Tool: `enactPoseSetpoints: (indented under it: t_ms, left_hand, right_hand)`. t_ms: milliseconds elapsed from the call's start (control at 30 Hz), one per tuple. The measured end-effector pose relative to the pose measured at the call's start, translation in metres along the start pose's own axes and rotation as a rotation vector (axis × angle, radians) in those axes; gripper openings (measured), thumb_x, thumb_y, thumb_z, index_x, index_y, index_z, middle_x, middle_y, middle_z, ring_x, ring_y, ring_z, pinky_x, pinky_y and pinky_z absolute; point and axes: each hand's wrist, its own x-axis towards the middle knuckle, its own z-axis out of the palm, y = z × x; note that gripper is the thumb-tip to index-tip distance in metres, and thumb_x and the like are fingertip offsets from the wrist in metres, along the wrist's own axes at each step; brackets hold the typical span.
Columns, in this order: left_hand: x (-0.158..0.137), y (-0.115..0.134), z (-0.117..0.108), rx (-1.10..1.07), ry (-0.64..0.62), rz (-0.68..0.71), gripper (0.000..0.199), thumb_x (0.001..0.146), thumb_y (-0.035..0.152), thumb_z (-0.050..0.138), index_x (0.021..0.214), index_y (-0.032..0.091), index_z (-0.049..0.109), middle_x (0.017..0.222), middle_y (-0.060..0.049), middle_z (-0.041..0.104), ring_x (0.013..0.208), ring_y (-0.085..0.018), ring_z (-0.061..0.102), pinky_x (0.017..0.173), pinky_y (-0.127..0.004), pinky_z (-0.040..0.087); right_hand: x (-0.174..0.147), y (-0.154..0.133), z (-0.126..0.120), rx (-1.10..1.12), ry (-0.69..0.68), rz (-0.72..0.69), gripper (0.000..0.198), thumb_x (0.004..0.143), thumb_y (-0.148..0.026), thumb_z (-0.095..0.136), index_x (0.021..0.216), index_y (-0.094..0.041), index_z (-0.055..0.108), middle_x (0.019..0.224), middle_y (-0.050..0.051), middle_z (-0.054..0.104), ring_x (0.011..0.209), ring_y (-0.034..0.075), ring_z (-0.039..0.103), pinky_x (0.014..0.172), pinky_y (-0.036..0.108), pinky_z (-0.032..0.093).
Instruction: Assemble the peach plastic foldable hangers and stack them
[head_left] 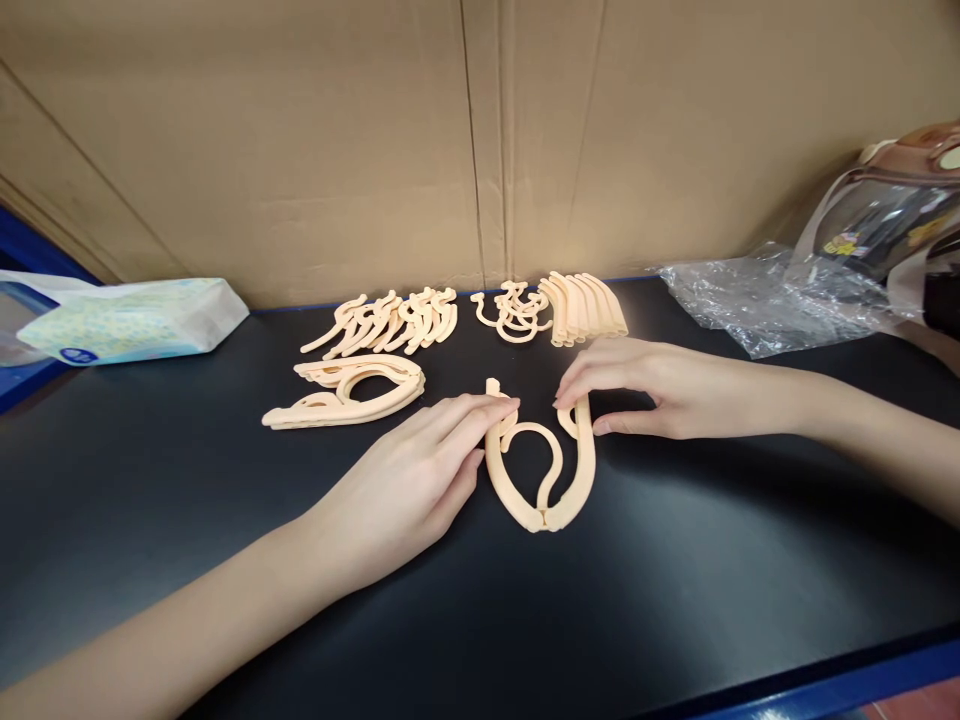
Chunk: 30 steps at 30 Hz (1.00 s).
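Hanger (544, 519) folded on the counter (675, 600), pinched now by left hand (412, 475) and right hand (675, 385), one arm (585, 465) per grip, hook (557, 462) between; hard to judge contact at left thumb (463, 485).

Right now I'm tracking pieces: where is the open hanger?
In the head view, the open hanger is just right of centre, between the left hand and the right hand, with the folded hangers to its left.

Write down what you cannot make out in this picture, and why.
Head view: hanger, far right tip: covered by right hand.
Head view: loose hooks, exact number: they overlap.
Head view: soft pack, logo lettering: too small, blurred.
Head view: clear container, right side: cut by right edge.
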Motion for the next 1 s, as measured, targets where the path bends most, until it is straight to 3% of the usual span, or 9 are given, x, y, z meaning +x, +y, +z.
enactPoseSetpoints:
  t_ms: [333,467,700,1000]
  left_hand:
    - [0.000,-0.001,0.002,-0.023,-0.008,0.016,0.045,0.097,0.012,0.039,0.141,0.021,0.039,0.143,-0.005,0.048,0.129,-0.017,0.048,0.109,-0.031,0.042]
    - [-0.001,-0.001,0.001,-0.047,-0.018,0.025,0.046,0.097,0.012,0.038,0.141,0.022,0.039,0.143,-0.006,0.048,0.129,-0.018,0.049,0.108,-0.033,0.044]
    - [-0.001,-0.001,0.000,-0.046,-0.005,0.048,0.046,0.096,0.015,0.043,0.141,0.023,0.040,0.144,-0.008,0.048,0.130,-0.021,0.049,0.109,-0.038,0.043]
    - [0.000,0.001,-0.003,-0.072,-0.013,0.035,0.043,0.097,0.023,0.047,0.140,0.022,0.041,0.143,-0.009,0.048,0.130,-0.020,0.048,0.109,-0.037,0.043]
  right_hand:
    - [-0.002,-0.004,0.009,-0.186,0.090,-0.037,0.030,0.095,-0.026,0.052,0.123,-0.026,0.064,0.124,0.009,0.055,0.115,0.022,0.052,0.100,0.043,0.041]
    - [-0.002,-0.007,0.010,-0.215,0.097,-0.040,0.032,0.095,-0.026,0.052,0.124,-0.030,0.064,0.118,0.009,0.055,0.108,0.022,0.053,0.095,0.041,0.044]
    - [-0.001,-0.013,0.013,-0.209,0.118,-0.039,0.031,0.097,-0.021,0.046,0.119,-0.026,0.066,0.107,0.008,0.057,0.096,0.020,0.054,0.085,0.037,0.045]
    - [0.002,-0.016,0.023,-0.213,0.175,-0.019,0.024,0.091,-0.016,0.048,0.110,-0.020,0.063,0.110,0.008,0.059,0.100,0.021,0.056,0.089,0.038,0.043]
